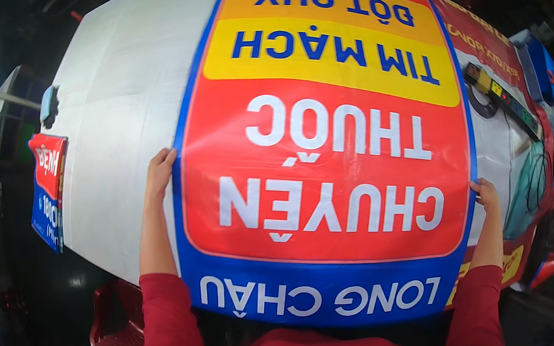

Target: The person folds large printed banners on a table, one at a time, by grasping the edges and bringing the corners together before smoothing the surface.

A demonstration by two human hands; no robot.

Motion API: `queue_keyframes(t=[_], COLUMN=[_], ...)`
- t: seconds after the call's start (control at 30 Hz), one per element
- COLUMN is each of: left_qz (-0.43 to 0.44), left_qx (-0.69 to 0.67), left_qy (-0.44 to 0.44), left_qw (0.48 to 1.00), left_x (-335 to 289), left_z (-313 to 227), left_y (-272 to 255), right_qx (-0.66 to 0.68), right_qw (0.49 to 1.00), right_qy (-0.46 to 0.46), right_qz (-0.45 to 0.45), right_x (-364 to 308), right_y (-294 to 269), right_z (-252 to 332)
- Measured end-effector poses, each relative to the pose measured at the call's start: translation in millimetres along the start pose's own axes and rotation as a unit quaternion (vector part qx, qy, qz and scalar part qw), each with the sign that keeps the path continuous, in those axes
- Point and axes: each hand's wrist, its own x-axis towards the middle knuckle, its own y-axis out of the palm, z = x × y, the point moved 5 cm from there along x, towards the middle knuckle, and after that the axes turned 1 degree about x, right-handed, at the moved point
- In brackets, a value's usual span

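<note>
A large printed banner, red and yellow with a blue border and upside-down lettering, lies spread over a long table, its near blue end reaching my body. My left hand is closed at the banner's left edge, fingers bent over the blue border. At the opposite edge, lower down, my right hand pinches the border between thumb and fingers. Both arms are stretched wide in red sleeves. To the left of the banner shows the bare pale-grey table surface.
On the right lie a black-and-yellow bar-shaped tool, a teal cloth or bag and more red printed sheeting. A red-and-blue printed sheet hangs off the table's left end. A red plastic chair stands at the near left.
</note>
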Motion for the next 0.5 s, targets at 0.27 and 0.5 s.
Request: queue_keyframes(t=[0.27,0.5], left_qz=[-0.006,0.039], left_qx=[-0.142,-0.152], left_qy=[-0.112,-0.188], left_qw=[0.984,0.97], left_x=[-0.9,10.9], left_z=[22.7,-9.8], left_y=[11.3,17.5], right_qx=[-0.006,-0.068], right_qw=[0.966,0.936], right_qy=[0.057,0.097], right_qz=[0.253,0.332], right_x=[27.9,60.2], right_y=[4.7,14.3], right_z=[30.1,69.4])
